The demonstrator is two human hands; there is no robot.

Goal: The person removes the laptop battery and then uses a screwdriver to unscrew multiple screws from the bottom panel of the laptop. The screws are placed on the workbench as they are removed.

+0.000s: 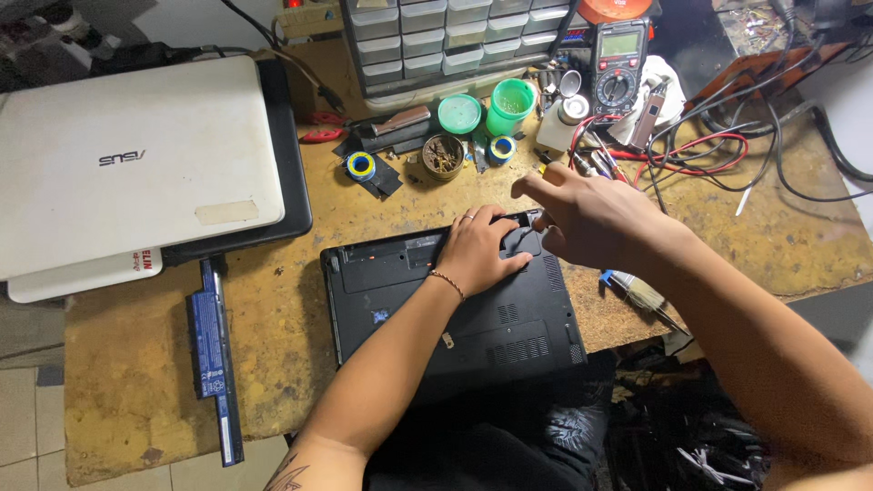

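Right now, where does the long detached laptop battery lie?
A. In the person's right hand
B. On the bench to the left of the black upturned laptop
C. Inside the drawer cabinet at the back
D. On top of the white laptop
B: the long battery lies on the worn bench, left of the black upturned laptop, apart from both hands.
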